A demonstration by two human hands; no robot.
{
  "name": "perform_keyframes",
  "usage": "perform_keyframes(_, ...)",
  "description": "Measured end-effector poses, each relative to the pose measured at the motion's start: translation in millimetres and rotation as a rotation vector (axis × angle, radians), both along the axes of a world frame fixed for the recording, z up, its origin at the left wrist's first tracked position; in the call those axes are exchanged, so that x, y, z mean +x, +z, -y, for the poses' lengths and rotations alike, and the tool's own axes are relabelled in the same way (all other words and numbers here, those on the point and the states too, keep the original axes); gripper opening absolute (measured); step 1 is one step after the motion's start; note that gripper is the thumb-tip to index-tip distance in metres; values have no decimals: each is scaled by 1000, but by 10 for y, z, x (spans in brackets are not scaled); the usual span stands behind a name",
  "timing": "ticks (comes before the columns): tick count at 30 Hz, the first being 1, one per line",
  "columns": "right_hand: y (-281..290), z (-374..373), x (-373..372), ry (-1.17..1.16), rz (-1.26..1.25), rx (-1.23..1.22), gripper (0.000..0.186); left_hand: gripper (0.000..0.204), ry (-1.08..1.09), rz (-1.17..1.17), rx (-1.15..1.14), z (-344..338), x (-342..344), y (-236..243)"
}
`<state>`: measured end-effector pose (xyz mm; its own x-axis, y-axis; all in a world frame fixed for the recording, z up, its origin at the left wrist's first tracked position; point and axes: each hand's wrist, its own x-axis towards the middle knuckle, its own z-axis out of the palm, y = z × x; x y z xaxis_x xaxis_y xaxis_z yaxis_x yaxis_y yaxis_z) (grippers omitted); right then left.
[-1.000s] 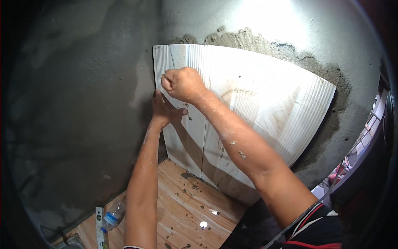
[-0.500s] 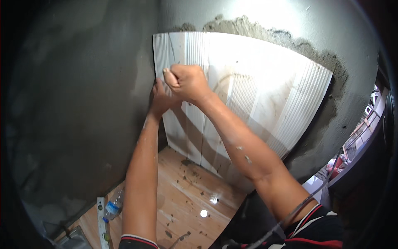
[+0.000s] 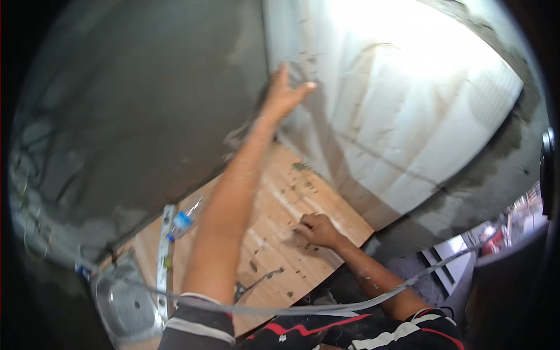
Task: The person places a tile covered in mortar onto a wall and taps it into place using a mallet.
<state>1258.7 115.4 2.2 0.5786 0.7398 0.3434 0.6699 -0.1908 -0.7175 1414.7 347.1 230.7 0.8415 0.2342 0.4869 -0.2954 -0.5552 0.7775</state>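
Observation:
White ribbed, veined wall tiles (image 3: 396,105) stand on the right wall, beside bare grey plaster (image 3: 146,99). My left hand (image 3: 286,93) is raised at the tiles' left edge near the corner, fingers spread against the tile or just off it. My right hand (image 3: 318,230) is low over the wood-patterned surface (image 3: 279,204), fingers curled closed; what they hold, if anything, I cannot make out. Small dark debris lies around it. Both hands are somewhat blurred.
A spirit level (image 3: 165,233) and a clear plastic bottle (image 3: 186,216) lie by the left wall, near a steel sink (image 3: 121,294). A grey cable (image 3: 291,309) sags across the foreground. At the right is an opening (image 3: 507,221) with objects beyond.
My view has tilted downward. My right fist has dropped from high on the tiles to low over the wood-patterned surface. My left hand remains by the tiles' left edge, fingers spread.

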Motion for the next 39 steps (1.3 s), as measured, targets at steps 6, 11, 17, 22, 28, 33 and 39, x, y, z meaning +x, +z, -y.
perform_keyframes(6,-251,-364,-75,-50,-120,106,17,99,241,73,-212,489,-1035,-899)
perform_keyframes(11,-638,-787,-384,63,-172,66,14,68,132,-87,-44,918,-2509,-1306)
perform_keyframes(17,-1191,-1024,-312,-94,-126,-15,29,54,-157,-167,126,540,-4169,-1278)
perform_keyframes(22,-340,-1958,-1360,9,-588,-347,58,49,228,-202,-47,-43,-5442,-1168)
perform_keyframes(28,64,-2225,-1908,-299,-694,-405,61,48,337,-279,-142,-322,-6535,-1534)
perform_keyframes(33,-95,-2551,-2081,-333,-713,-390,46,52,395,-268,-374,-453,-7313,-1905)
perform_keyframes(39,-385,-2638,-2050,-622,-498,-206,37,54,387,-216,-555,-471,-7754,-2218)
